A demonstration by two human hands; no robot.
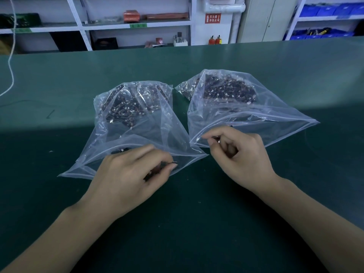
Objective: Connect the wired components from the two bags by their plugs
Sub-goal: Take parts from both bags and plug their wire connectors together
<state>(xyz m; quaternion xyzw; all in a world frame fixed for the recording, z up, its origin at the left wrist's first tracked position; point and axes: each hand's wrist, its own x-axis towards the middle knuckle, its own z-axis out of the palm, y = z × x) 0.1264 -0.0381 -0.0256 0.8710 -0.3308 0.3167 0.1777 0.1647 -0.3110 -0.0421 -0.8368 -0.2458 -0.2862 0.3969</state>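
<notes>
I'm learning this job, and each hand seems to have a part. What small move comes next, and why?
Probably bring the hands together over the table. The left hand pinches a small part at the left bag's mouth, and the right hand pinches another at the right bag; their plugs are apart.

Two clear bags, left bag [126, 123] and right bag [236, 109], side by side, mouths open, holding dark wired components

Green table [59, 194], shelves [136, 26], extinguishers [215, 40]

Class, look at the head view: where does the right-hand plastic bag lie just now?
The right bag lies on the green table, beside the left bag, its mouth at the right hand.
</notes>
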